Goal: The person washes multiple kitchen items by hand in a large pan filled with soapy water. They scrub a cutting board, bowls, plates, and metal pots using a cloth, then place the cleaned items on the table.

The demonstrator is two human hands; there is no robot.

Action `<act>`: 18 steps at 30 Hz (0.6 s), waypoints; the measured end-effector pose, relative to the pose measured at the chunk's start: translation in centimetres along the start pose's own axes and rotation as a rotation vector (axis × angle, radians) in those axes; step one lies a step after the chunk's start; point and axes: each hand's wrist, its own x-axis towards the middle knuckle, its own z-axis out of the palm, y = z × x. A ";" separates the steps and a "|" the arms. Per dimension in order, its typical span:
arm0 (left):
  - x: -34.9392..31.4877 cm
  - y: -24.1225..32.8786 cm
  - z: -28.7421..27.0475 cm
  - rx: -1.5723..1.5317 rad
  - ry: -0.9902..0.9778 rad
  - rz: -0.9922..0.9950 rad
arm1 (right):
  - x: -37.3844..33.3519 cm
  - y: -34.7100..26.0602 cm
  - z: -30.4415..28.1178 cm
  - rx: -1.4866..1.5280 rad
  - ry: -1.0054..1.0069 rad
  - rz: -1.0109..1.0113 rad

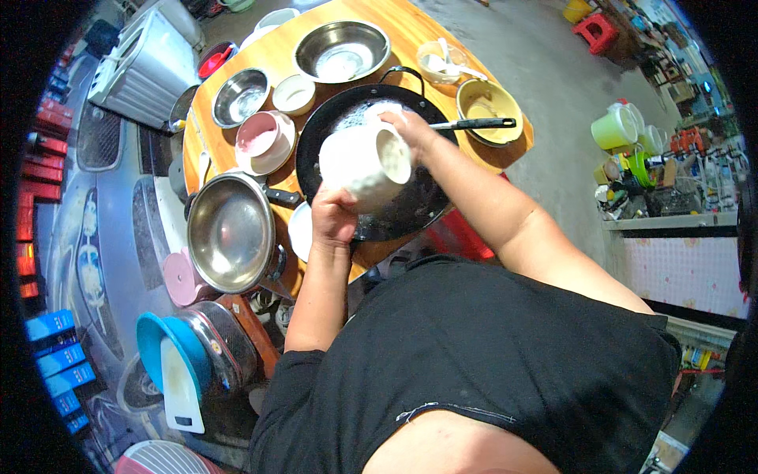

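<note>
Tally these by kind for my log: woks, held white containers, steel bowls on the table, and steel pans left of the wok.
Wok: 1
Held white container: 1
Steel bowls: 2
Steel pan: 1
Total: 5

1. The counter point(407, 25) is a light wooden one, reaching beneath and beyond the left grip point(335, 212) and right grip point(408, 133).
2. Under both grips sits a broad black wok point(418, 205).
3. Beyond them stands a wide steel bowl point(342, 49); left of it, a white bowl point(294, 94) and a smaller steel bowl point(241, 96).
4. Ahead and left of the left grip, a white dish point(287, 148) carries a pink bowl point(260, 134).
5. Farther left is a steel pan point(229, 233).
6. Beyond the right grip, rightward, are a clear bowl point(433, 69) and a yellow bowl point(491, 107).
</note>
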 end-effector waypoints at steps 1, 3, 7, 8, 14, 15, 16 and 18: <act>0.6 0.2 -0.6 0.006 0.006 -0.012 | -0.4 1.1 0.3 0.199 0.034 -0.027; 1.5 0.1 -1.5 -0.066 0.053 -0.016 | -1.6 3.3 1.6 0.352 0.221 -0.153; 4.4 0.1 -2.4 -0.085 0.149 0.062 | -4.7 6.9 3.4 0.193 0.213 -0.246; 5.1 0.1 -2.3 -0.066 0.161 0.088 | -5.4 7.2 3.2 0.114 0.108 -0.267; 4.1 0.6 1.2 0.385 0.142 0.290 | -11.0 3.1 0.3 -0.733 0.018 -0.215; 3.6 0.0 2.4 0.695 0.179 0.403 | -12.0 1.4 -0.2 -0.511 0.002 -0.216; 2.8 -0.5 3.6 0.700 0.123 0.400 | -13.3 -0.2 -0.7 -0.458 0.013 -0.244; 1.4 -0.6 6.3 0.970 0.009 0.397 | -15.5 -3.5 -1.8 -0.152 -0.143 -0.148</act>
